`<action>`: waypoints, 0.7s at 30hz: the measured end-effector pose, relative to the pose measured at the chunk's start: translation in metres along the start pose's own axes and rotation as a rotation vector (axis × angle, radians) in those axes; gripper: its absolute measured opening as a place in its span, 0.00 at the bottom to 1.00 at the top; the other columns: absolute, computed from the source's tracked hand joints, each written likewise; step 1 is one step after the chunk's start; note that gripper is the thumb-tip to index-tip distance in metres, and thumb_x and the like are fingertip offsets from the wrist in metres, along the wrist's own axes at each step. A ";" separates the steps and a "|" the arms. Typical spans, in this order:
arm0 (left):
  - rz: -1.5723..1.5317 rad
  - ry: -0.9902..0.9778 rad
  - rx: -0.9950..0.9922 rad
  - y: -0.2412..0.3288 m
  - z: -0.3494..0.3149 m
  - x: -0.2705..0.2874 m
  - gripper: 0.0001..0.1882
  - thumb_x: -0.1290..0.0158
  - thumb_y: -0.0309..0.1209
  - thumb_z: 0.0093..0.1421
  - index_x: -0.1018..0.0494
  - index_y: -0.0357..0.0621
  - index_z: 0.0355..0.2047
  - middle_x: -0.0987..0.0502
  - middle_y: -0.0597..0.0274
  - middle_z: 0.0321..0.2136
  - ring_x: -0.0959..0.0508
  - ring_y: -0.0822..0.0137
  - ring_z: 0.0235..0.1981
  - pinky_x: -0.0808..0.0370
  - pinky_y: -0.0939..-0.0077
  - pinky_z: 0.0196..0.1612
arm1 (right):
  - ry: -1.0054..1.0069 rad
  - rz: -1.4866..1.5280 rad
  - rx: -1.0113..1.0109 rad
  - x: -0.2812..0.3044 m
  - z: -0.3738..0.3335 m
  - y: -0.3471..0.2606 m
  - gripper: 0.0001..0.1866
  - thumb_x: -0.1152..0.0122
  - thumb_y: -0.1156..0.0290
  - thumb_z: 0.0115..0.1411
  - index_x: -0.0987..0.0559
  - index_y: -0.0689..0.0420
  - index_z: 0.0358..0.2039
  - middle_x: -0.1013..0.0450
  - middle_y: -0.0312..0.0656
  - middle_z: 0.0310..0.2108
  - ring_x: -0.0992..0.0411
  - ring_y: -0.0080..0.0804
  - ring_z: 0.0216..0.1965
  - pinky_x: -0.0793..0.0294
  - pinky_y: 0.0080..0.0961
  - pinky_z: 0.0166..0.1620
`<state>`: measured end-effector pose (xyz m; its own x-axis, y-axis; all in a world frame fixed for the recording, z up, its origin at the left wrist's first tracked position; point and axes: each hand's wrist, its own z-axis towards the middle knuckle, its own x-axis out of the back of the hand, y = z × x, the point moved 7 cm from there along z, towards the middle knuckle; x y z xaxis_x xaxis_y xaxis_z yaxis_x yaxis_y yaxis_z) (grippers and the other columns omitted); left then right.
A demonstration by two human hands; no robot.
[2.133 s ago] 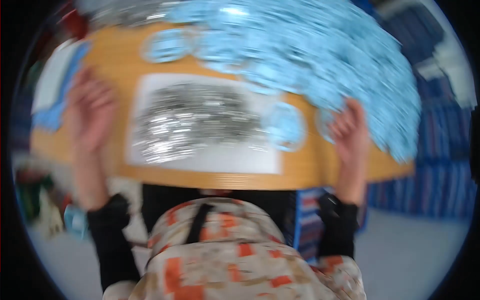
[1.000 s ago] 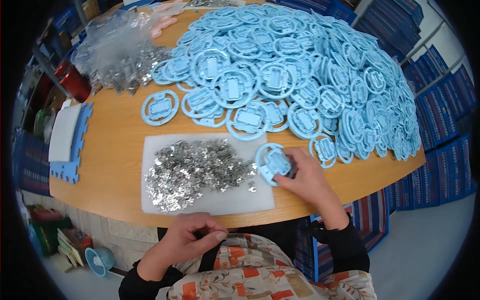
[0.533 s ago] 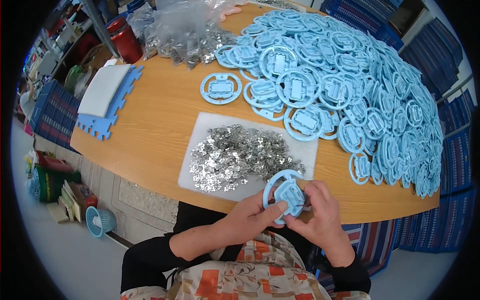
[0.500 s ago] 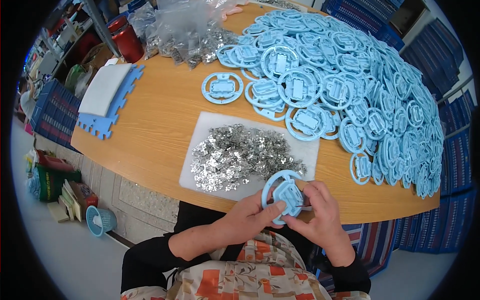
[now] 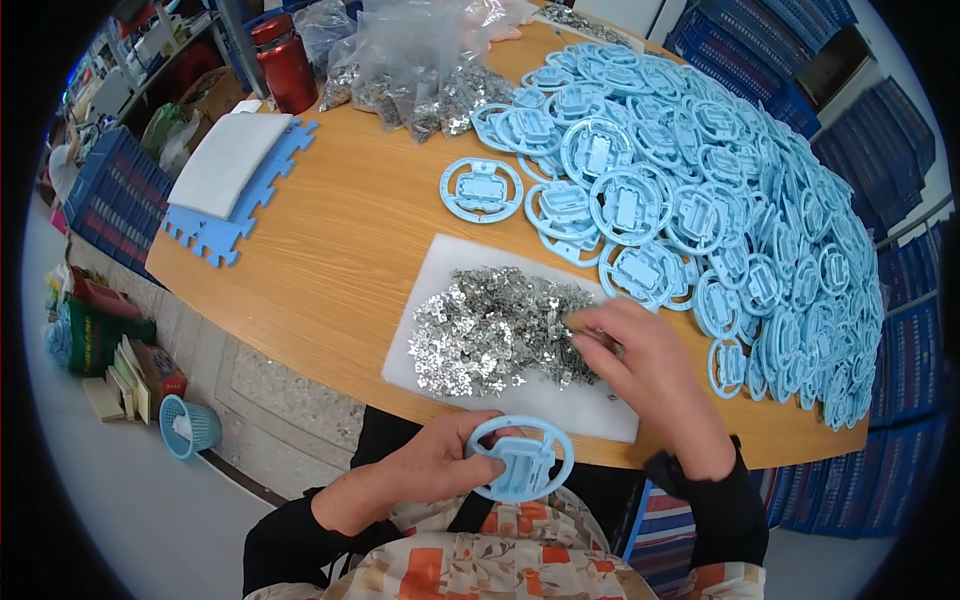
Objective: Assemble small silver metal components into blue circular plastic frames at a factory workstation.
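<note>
My left hand (image 5: 437, 464) grips a light blue toy steering wheel (image 5: 524, 462) over my lap, in front of the table edge; the thumb presses on its middle part. Over the right side of a heap of small silvery metal pieces (image 5: 480, 335), my right hand (image 5: 648, 362) has its fingertips pinched together. Whatever is between those fingertips is too small and hidden to tell. Under the heap lies a white foam sheet (image 5: 415, 372). One more blue wheel (image 5: 482, 191) lies flat on its own beyond the sheet.
A big pile of blue wheels (image 5: 700, 180) covers the table's right side. Clear bags of metal pieces (image 5: 420, 85) and a red flask (image 5: 284, 65) stand at the back. A white pad (image 5: 228, 165) rests on a blue foam mat (image 5: 240, 222) at left. Blue crates (image 5: 900, 390) are stacked at right.
My right hand has left the wheel and moved up and away onto the metal heap. My left hand has drawn the wheel lower and to the left. The view has shifted slightly.
</note>
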<state>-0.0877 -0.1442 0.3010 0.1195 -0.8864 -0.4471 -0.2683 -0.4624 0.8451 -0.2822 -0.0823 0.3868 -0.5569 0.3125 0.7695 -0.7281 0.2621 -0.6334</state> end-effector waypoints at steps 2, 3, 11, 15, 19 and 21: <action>0.013 -0.020 -0.028 0.001 0.001 -0.001 0.12 0.46 0.27 0.61 0.25 0.37 0.44 0.25 0.70 0.33 0.28 0.81 0.35 0.28 0.81 0.41 | -0.005 -0.015 0.130 -0.016 0.035 -0.004 0.11 0.38 0.68 0.61 0.19 0.53 0.44 0.24 0.43 0.35 0.24 0.46 0.37 0.25 0.36 0.39; 0.012 -0.020 -0.032 0.002 0.002 -0.001 0.12 0.46 0.27 0.61 0.25 0.37 0.44 0.25 0.70 0.33 0.28 0.81 0.35 0.28 0.81 0.41 | -0.006 -0.019 0.133 -0.024 0.052 -0.005 0.11 0.38 0.68 0.61 0.19 0.53 0.44 0.24 0.43 0.35 0.24 0.46 0.37 0.25 0.36 0.39; 0.052 0.029 0.041 0.006 0.010 0.005 0.15 0.46 0.40 0.69 0.22 0.38 0.37 0.24 0.73 0.27 0.29 0.84 0.30 0.31 0.83 0.32 | -0.258 -0.229 0.163 -0.050 0.092 0.005 0.13 0.40 0.64 0.60 0.21 0.54 0.43 0.24 0.44 0.36 0.24 0.47 0.40 0.25 0.42 0.42; 0.132 0.037 0.009 0.006 0.014 0.009 0.17 0.47 0.42 0.70 0.21 0.39 0.36 0.25 0.72 0.25 0.30 0.84 0.28 0.32 0.83 0.29 | -0.264 -0.222 0.092 -0.029 0.079 0.014 0.14 0.37 0.67 0.58 0.21 0.55 0.44 0.24 0.45 0.32 0.24 0.46 0.36 0.25 0.37 0.38; 0.154 0.060 0.008 0.015 0.023 0.007 0.17 0.48 0.42 0.71 0.23 0.40 0.35 0.26 0.74 0.26 0.31 0.84 0.29 0.33 0.83 0.30 | -0.246 -0.085 0.000 -0.022 0.068 0.014 0.12 0.37 0.69 0.58 0.21 0.59 0.41 0.22 0.47 0.33 0.23 0.46 0.36 0.24 0.38 0.39; 0.068 0.085 0.055 0.013 0.026 0.007 0.17 0.49 0.43 0.71 0.24 0.40 0.36 0.26 0.73 0.27 0.31 0.84 0.29 0.32 0.83 0.31 | -0.219 0.007 -0.011 -0.020 0.068 0.015 0.11 0.37 0.70 0.58 0.21 0.60 0.40 0.21 0.48 0.33 0.22 0.46 0.35 0.24 0.36 0.39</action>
<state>-0.1151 -0.1554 0.3010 0.1794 -0.9152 -0.3608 -0.3300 -0.4015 0.8544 -0.3092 -0.1463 0.3676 -0.6362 0.1092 0.7638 -0.7203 0.2708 -0.6387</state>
